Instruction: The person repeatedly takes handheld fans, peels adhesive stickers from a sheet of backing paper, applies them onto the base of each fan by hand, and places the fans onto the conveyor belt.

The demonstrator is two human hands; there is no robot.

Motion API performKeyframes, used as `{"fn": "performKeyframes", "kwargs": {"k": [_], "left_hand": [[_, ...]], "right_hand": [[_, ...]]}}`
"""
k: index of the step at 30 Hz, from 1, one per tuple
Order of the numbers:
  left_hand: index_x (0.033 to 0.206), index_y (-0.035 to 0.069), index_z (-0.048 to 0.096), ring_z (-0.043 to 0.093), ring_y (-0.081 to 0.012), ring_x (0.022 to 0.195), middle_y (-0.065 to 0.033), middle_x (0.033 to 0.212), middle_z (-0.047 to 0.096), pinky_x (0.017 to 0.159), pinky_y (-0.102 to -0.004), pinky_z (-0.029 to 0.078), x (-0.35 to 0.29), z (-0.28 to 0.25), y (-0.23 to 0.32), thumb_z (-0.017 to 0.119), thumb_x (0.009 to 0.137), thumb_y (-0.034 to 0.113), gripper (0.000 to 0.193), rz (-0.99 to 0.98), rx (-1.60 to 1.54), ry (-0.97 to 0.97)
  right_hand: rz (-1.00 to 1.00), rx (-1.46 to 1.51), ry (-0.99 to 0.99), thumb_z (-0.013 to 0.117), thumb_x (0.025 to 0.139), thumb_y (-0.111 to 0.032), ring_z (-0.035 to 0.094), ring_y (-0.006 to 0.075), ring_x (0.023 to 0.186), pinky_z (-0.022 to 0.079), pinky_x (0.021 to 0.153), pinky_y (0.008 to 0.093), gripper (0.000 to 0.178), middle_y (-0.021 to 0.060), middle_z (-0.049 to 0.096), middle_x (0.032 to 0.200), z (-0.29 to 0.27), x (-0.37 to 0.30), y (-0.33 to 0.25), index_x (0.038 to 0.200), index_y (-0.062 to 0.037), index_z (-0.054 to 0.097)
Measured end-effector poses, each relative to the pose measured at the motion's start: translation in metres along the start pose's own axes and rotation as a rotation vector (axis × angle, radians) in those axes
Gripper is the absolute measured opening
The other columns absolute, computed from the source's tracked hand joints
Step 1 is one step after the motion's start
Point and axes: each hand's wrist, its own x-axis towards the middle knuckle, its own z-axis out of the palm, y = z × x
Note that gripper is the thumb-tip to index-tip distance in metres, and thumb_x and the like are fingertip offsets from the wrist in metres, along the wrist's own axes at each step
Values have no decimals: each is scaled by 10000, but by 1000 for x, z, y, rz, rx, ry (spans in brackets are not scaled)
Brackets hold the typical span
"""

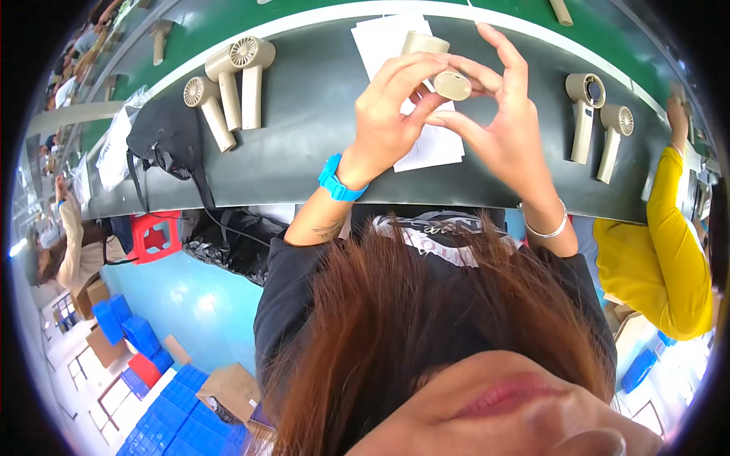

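Fingers (395,72) of the left hand (384,121) are curling around the beige handheld fan (426,44), gripping its body. The right hand (506,129) is pinching the round head end between thumb and forefinger, other fingers splayed. The fan is being held up off the dark workbench (304,129), above white paper sheets (437,148). Judging it best done by steadying the body with the left while the right is working lightly at the head. Finished-looking fans (228,83) are lying well apart.
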Motion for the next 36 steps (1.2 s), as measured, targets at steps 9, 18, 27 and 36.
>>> {"fn": "performKeyframes", "kwargs": {"k": [9,18,27,36], "left_hand": [[1190,-28,452,620,-261,949,-192,1158,545,769,-327,570,-24,-9,5,610,783,-108,444,-108,-228,-12],[1144,-59,523,600,-257,1001,-192,1210,518,784,-329,572,-20,-6,30,621,754,-135,409,-308,-481,-38],[1185,-73,522,546,-304,1089,-215,1242,484,824,-400,563,-19,-12,35,613,785,-81,411,-442,-707,-128],[1167,-59,551,533,-313,1107,-216,1237,494,817,-411,560,-17,-7,34,586,837,-2,337,-459,-706,-159]], "right_hand": [[-108,341,145,559,847,62,538,165,939,436,826,271,166,108,561,982,-30,-22,16,1007,21,541],[91,483,10,562,850,54,556,191,949,430,845,294,351,78,559,890,-20,-24,-5,1150,-8,393],[217,414,-23,577,821,84,577,206,991,458,859,304,408,76,570,859,-22,-23,-16,1150,-29,365],[256,364,-1,581,814,84,583,197,979,476,829,287,399,82,577,873,-27,-22,-17,1128,-35,366]]}}
